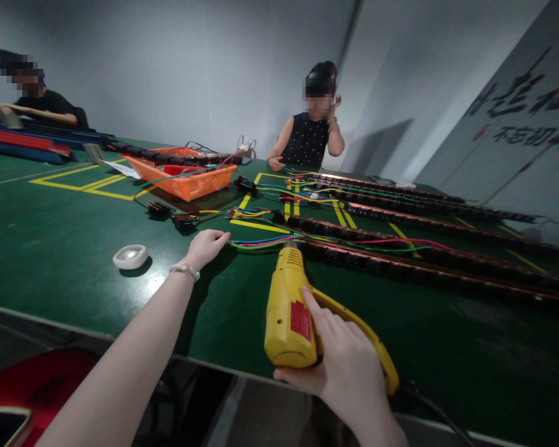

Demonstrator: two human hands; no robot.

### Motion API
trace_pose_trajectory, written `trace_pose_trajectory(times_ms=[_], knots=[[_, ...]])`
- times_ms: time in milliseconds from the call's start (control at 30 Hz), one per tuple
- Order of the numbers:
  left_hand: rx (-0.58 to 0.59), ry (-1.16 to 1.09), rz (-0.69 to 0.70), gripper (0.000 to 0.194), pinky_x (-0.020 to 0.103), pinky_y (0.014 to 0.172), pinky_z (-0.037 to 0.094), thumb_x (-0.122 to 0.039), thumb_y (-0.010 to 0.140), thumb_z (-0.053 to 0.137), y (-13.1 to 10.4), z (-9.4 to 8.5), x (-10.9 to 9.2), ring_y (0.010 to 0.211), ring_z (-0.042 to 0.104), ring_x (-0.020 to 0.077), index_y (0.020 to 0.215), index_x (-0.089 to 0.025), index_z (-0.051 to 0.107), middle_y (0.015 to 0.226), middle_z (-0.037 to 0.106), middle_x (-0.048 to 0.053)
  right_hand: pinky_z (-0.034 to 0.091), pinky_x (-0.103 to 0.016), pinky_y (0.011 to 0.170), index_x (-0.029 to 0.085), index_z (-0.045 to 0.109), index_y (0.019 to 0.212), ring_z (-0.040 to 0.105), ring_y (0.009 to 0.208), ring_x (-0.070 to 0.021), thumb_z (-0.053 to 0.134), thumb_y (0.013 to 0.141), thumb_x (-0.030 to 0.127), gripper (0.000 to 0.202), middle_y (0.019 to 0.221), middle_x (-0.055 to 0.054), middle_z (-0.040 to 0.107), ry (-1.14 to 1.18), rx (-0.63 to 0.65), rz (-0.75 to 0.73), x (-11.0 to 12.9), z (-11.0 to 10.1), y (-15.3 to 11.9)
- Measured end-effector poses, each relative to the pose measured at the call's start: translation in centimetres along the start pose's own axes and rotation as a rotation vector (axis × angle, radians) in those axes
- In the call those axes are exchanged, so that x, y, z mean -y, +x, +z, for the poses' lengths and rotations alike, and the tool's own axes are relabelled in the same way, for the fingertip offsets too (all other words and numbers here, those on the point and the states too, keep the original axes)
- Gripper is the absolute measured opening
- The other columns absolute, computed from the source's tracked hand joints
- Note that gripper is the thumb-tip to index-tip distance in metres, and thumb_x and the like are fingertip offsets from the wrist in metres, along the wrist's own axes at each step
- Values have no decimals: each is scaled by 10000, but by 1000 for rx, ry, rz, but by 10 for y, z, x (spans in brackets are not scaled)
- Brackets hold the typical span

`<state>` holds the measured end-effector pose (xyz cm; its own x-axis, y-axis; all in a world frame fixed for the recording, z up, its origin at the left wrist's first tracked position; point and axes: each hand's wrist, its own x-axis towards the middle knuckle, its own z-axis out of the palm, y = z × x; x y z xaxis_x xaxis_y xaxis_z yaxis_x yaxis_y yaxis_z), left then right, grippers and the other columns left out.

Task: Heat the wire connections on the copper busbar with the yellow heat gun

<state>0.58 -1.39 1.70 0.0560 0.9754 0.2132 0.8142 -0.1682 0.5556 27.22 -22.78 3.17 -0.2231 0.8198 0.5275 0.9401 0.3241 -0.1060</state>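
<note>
My right hand [342,347] is wrapped round the handle of a yellow heat gun [286,310], whose nozzle points away from me. That nozzle is close to a bundle of coloured wires [258,241], blue, green and reddish, at the near end of a long black and copper busbar strip [400,267]. Whether nozzle and wires touch, I cannot tell. My left hand [206,247] pinches the loose ends of the wires at their left. Black connectors [184,221] with short leads lie just beyond my left hand.
More long strips [447,226] lie across the green table [93,248]. An orange basket [186,186] stands at the back left, and a white roll of tape [130,256] lies at the left. One person [307,133] sits opposite, another [46,102] at far left. The heat gun's cord [435,406] trails right.
</note>
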Motion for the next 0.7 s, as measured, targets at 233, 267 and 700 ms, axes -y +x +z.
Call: trace_pose_trajectory(times_ms=[233,267,700], knots=[[1,2,-2,502,258,534,241,-555,816,345,0,0,1,588,445,147,624,-178,615,557,517,14,386,-344,655,127,346,1430,552,681,-206,387,672,852,1049,834,-76,637,-102,-41,19,-8,-3,-4],[0,3,-2,504,258,534,240,-555,816,344,0,0,1,588,445,148,623,-178,617,554,518,15,383,-345,656,126,339,1433,548,678,-206,390,670,853,1055,828,-74,631,-106,-42,16,-7,-3,-4],[-22,22,-13,510,264,538,247,-555,819,352,2,3,2,577,451,150,641,-183,651,561,537,14,350,-359,663,130,308,1441,491,691,-212,435,728,777,971,824,-71,569,-165,-57,29,14,0,-6]])
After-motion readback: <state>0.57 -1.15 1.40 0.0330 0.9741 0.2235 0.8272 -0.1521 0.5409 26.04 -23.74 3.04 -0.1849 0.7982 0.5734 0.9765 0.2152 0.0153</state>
